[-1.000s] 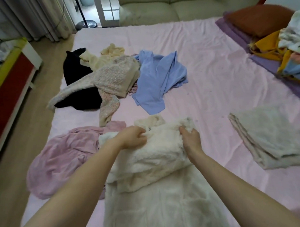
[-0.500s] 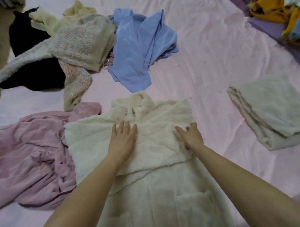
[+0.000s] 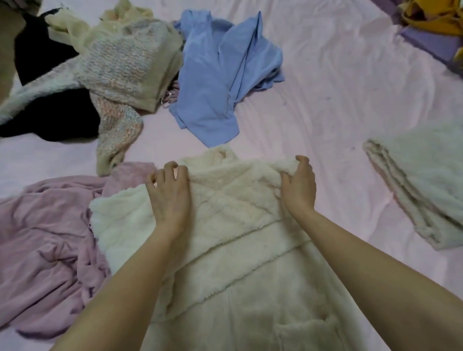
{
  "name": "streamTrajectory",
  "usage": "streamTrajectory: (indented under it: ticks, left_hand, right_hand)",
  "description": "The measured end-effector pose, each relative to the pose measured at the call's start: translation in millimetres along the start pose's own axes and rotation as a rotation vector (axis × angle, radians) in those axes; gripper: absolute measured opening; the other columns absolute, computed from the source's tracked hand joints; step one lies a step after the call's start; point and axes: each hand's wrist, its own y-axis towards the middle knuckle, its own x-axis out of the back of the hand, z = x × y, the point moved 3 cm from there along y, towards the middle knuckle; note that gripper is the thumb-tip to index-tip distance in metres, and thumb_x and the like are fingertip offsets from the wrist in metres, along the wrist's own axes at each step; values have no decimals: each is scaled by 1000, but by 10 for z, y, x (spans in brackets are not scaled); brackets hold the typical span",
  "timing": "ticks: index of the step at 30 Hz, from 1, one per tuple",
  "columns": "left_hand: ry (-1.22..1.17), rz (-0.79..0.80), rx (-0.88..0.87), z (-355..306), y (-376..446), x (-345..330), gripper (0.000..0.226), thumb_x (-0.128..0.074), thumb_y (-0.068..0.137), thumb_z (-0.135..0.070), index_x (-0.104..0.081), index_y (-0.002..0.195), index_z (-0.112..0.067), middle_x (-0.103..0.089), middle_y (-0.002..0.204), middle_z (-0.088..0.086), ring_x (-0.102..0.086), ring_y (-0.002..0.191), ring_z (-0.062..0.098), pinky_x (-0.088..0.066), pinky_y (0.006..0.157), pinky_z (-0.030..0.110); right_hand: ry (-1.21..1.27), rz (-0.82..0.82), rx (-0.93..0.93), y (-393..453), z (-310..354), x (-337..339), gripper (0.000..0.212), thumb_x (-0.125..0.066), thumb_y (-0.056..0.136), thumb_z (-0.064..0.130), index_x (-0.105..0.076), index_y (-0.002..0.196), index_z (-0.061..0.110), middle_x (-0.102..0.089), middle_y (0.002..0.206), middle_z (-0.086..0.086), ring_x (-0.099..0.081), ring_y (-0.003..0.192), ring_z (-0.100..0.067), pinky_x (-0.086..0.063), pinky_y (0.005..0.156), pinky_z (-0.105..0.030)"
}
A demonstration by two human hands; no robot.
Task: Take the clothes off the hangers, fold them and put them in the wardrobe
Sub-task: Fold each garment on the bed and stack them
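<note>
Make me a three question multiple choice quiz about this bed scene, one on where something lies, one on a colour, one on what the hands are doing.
1. Where does the folded pale garment lie?
A. right of the cream fleece coat
B. under the blue shirt
C. on the floor

2. What colour is the bedsheet?
A. green
B. pale pink
C. black

3. What are the hands doing?
A. hanging idle
B. holding a hanger
C. gripping the coat's shoulders

Answers:
1 A, it sits apart on the sheet to the right.
2 B, pink shows all round the clothes.
3 C, the left hand and right hand curl fingers into the fleece.
</note>
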Motion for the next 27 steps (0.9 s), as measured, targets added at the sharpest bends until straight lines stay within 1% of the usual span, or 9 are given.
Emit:
streamTrajectory:
  ticks: [3, 7, 10, 12, 15, 17, 20, 25, 27]
  left_hand:
    - [-50, -49, -119, -22, -92, -103, 36, -59, 90, -10, -56, 126, -7, -49, 139, 18, -42, 125, 35, -20, 110, 52]
    - [35, 71, -333, -40, -423, -224, 54, -31, 99, -38, -42, 145, -11, -36, 152, 12, -31, 141, 34, -10, 117, 54]
    - [186, 399, -253, 235, -553, -432, 78, -7, 90, -63, -15, 154, -19, -11, 161, 7, -6, 148, 34, 4, 117, 55]
    - [239, 600, -140, 439, -547, -584, 89, 9, 80, -73, 6, 154, -23, 9, 162, 4, 10, 148, 29, 11, 117, 52]
    - [143, 651, -100, 396, -480, -572, 81, -8, 91, -68, 4, 154, -20, 10, 162, 6, 12, 148, 27, 10, 118, 50]
    - [4, 528, -125, 323, -561, -349, 73, -23, 95, -59, -20, 152, -15, -11, 161, 10, -3, 149, 27, 5, 119, 48]
    - [-123, 283, -299, 318, -956, 87, 56, -42, 86, -48, -58, 125, -12, -51, 138, 11, -38, 137, 30, -12, 117, 50]
    - [-32, 300, -116, 684, -1688, 338, 66, -48, 76, -46, -50, 133, -12, -46, 141, 13, -33, 136, 34, -12, 116, 51]
    - [-64, 291, -19, 789, -1725, 316, 68, -52, 74, -40, -46, 136, -11, -45, 142, 15, -38, 134, 36, -23, 111, 51]
  right_hand:
    - [-356, 91, 161, -78, -65, -251, 62, -41, 99, 31, -15, 153, 14, -13, 160, -12, -15, 146, -29, -14, 117, -40]
    - [-618, 327, 665, -283, -140, -636, 67, -18, 94, 50, -19, 153, 19, -11, 161, -10, -8, 148, -25, 0, 119, -40]
    - [-721, 482, 589, -201, -392, -720, 77, 9, 85, 61, 4, 154, 27, 10, 161, 1, 11, 148, -16, 15, 117, -36]
    - [-764, 514, 501, -121, -513, -731, 73, 9, 88, 64, 12, 152, 29, 15, 160, 6, 15, 147, -13, 18, 117, -35]
    - [-765, 496, 427, -176, -411, -755, 64, -10, 100, 53, 5, 154, 22, 12, 161, 0, 11, 148, -17, 14, 118, -39]
    - [-631, 449, 465, -414, -187, -756, 64, -15, 100, 47, -14, 154, 13, -4, 161, -11, 0, 149, -25, 9, 119, -39]
    - [-427, 399, 758, -1004, 141, -771, 63, -27, 94, 44, -46, 140, 6, -39, 149, -18, -33, 141, -32, -8, 116, -43]
    - [-381, 556, 995, -1704, 437, -908, 65, -47, 84, 47, -45, 140, 13, -43, 147, -15, -39, 137, -32, -19, 115, -44]
    - [-435, 583, 1083, -1726, 477, -972, 73, -67, 74, 43, -48, 137, 13, -46, 144, -16, -43, 134, -32, -30, 113, -44]
